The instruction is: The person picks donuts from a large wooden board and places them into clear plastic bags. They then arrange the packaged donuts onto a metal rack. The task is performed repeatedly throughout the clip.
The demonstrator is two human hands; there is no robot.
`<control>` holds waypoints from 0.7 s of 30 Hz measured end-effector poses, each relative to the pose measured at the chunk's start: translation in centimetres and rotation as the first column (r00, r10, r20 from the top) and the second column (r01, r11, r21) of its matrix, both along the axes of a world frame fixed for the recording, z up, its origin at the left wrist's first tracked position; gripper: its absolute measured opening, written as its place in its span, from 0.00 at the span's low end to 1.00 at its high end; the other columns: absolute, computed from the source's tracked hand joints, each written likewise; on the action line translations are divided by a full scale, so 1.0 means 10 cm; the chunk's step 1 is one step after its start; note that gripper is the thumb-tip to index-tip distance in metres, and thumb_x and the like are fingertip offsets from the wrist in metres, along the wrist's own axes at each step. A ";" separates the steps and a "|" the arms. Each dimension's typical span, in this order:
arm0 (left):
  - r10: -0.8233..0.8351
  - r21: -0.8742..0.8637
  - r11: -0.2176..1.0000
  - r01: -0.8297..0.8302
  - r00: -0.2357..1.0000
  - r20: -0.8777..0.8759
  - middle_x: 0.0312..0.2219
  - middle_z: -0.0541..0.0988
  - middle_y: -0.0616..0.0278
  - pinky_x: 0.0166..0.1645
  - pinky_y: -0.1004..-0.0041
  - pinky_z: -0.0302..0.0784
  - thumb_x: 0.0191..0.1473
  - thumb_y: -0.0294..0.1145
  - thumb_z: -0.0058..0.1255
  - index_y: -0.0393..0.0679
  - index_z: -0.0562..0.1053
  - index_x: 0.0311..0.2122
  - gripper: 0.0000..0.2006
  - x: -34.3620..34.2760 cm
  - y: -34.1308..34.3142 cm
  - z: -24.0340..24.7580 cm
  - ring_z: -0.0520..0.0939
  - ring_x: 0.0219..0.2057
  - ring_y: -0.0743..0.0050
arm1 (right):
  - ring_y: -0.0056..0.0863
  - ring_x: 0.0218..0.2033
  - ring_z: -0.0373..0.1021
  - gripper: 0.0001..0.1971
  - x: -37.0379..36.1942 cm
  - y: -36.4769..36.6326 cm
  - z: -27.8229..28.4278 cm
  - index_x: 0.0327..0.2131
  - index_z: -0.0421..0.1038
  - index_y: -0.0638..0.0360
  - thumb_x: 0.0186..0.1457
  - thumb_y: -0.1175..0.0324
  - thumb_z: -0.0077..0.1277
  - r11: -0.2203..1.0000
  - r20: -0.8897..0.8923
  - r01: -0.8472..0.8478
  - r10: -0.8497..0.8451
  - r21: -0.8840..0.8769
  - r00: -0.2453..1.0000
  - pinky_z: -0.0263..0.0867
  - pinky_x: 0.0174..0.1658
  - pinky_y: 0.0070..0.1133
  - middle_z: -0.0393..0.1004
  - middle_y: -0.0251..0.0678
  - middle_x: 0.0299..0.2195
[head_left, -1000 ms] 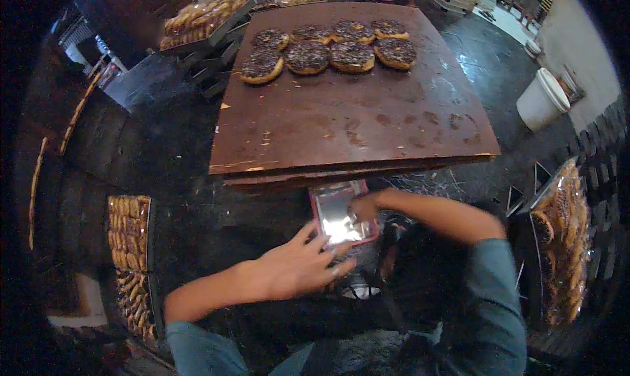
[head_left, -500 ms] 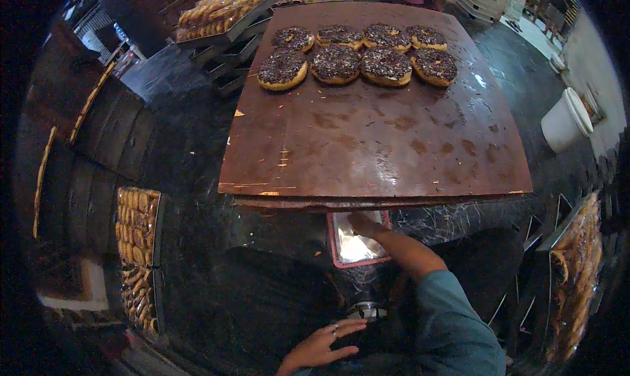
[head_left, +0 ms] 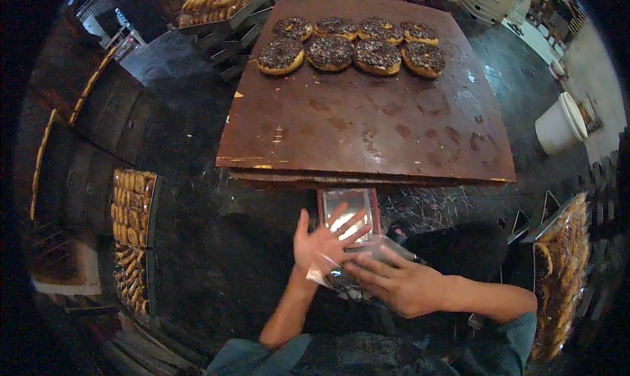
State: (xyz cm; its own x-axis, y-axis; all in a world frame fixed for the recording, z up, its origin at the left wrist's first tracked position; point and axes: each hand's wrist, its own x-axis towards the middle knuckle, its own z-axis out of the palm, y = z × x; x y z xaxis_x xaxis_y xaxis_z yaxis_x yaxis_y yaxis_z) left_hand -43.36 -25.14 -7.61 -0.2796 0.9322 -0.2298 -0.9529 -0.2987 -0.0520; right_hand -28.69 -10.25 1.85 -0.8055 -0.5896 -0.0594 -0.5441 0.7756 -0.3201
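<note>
My left hand [head_left: 323, 244] is held up with its fingers spread wide and a ring on one of them. Close beside it, my right hand [head_left: 403, 285] grips a clear plastic bag [head_left: 328, 269] by one side. The thin bag reaches across to my left palm and wrist; whether it touches them I cannot tell. Just beyond both hands a red-rimmed tray [head_left: 376, 212] sits low by the table's front edge, with shiny clear plastic in it. Two rows of doughnuts [head_left: 331, 53] with dark chocolate sprinkles lie at the far end of the brown tabletop [head_left: 315, 136].
Packed pastries fill trays [head_left: 134, 208] at the left, a tray [head_left: 561, 264] at the right and another tray [head_left: 226, 5] on a rack at the far left. A white bucket [head_left: 558, 125] stands on the floor beyond the table's right side. Crumbs and smears mark the tabletop.
My right hand has come back from the tray with a clear plastic bag. My left hand has risen from my lap and spread its fingers. The view has shifted slightly.
</note>
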 end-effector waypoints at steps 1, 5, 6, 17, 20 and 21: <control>-0.055 0.213 0.974 0.075 0.993 -0.101 0.59 0.49 0.43 0.53 0.37 0.56 0.51 0.62 0.35 0.52 0.46 0.61 0.37 -0.04 0.00 0.18 0.53 0.58 0.36 | 0.48 0.58 0.51 0.23 0.09 0.02 -0.03 0.47 0.63 0.70 0.47 0.66 0.44 0.993 -0.049 -0.054 0.049 -0.103 0.998 0.51 0.58 0.40 0.49 0.53 0.57; -0.191 -0.048 0.974 0.221 0.691 -0.697 0.59 0.49 0.45 0.54 0.45 0.60 0.46 0.39 0.54 0.55 0.47 0.61 0.39 -0.02 -0.01 0.80 0.57 0.57 0.39 | 0.45 0.57 0.51 0.24 0.24 0.14 -0.10 0.49 0.63 0.63 0.49 0.60 0.45 0.954 -0.150 -0.046 0.001 -0.296 0.989 0.53 0.57 0.38 0.51 0.51 0.57; -0.216 -0.112 0.974 0.199 0.640 -0.738 0.59 0.49 0.44 0.53 0.43 0.60 0.45 0.35 0.57 0.57 0.47 0.61 0.41 -0.03 0.03 0.86 0.57 0.57 0.38 | 0.43 0.57 0.53 0.24 0.28 0.13 -0.02 0.49 0.63 0.61 0.49 0.60 0.45 0.935 -0.154 0.026 -0.086 -0.353 0.984 0.53 0.57 0.37 0.52 0.50 0.56; 0.088 0.283 0.950 0.133 0.755 -0.650 0.61 0.33 0.49 0.59 0.52 0.49 0.33 0.55 0.62 0.54 0.40 0.62 0.55 0.41 0.24 0.71 0.47 0.61 0.49 | 0.42 0.53 0.58 0.37 0.44 -0.25 0.03 0.54 0.59 0.51 0.38 0.66 0.64 -0.011 0.502 0.550 -0.426 -0.835 0.753 0.65 0.47 0.30 0.38 0.54 0.60; 0.181 0.169 0.982 -0.082 0.664 -0.725 0.61 0.31 0.47 0.60 0.51 0.48 0.31 0.62 0.59 0.54 0.41 0.62 0.56 0.63 0.17 0.53 0.48 0.61 0.47 | 0.42 0.56 0.54 0.40 0.26 -0.04 -0.02 0.55 0.58 0.55 0.35 0.65 0.66 0.502 0.008 0.293 -0.495 -0.813 0.869 0.63 0.49 0.28 0.36 0.56 0.60; 0.342 0.330 0.939 -0.096 0.366 -0.865 0.61 0.33 0.47 0.59 0.52 0.50 0.34 0.62 0.58 0.52 0.43 0.62 0.54 0.71 0.22 0.62 0.51 0.60 0.47 | 0.43 0.56 0.53 0.39 0.21 -0.06 -0.04 0.55 0.57 0.56 0.37 0.65 0.64 0.512 0.061 0.349 -0.497 -0.785 0.866 0.60 0.51 0.28 0.37 0.55 0.61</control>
